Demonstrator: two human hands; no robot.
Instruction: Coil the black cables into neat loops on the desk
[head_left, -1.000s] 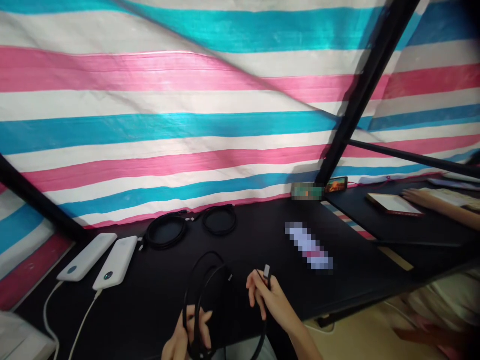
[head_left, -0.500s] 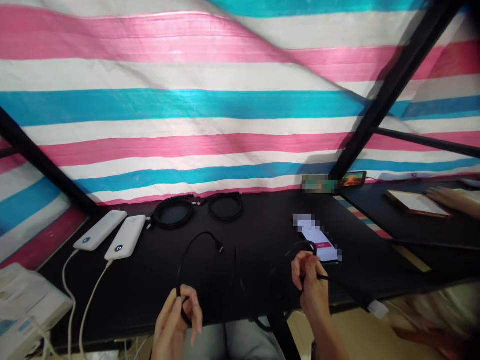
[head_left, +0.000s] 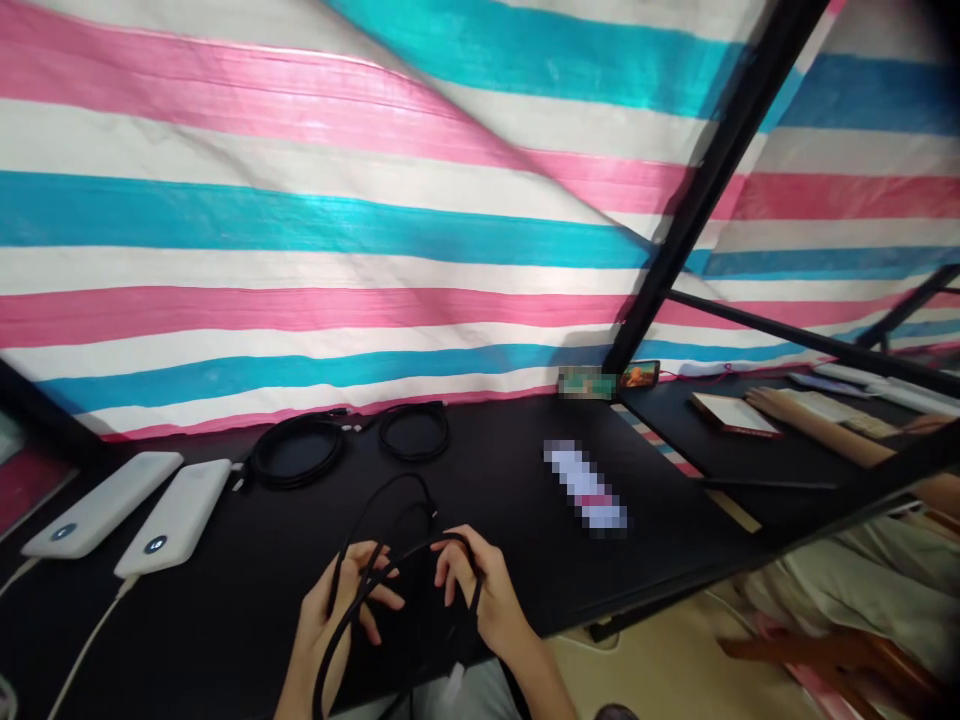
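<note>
The left hand [head_left: 341, 600] and right hand [head_left: 480, 585] are close together but not touching, each curled around a loose black cable [head_left: 330, 670] above the near edge of the black table [head_left: 480, 510]. Two coiled black cables [head_left: 296, 452] lie at the table's far edge, and two white power banks [head_left: 101, 505] lie at its left end.

Cable [head_left: 411, 551]: black plastic sheath, smooth and matt. Power banks [head_left: 178, 517]: white plastic, smooth, faintly glossy. Tabletop [head_left: 480, 500]: black, matt. Tarp [head_left: 300, 250]: woven plastic sheet, creased, slightly glossy. Chair rail [head_left: 825, 650]: varnished wood, softly glossy.
</note>
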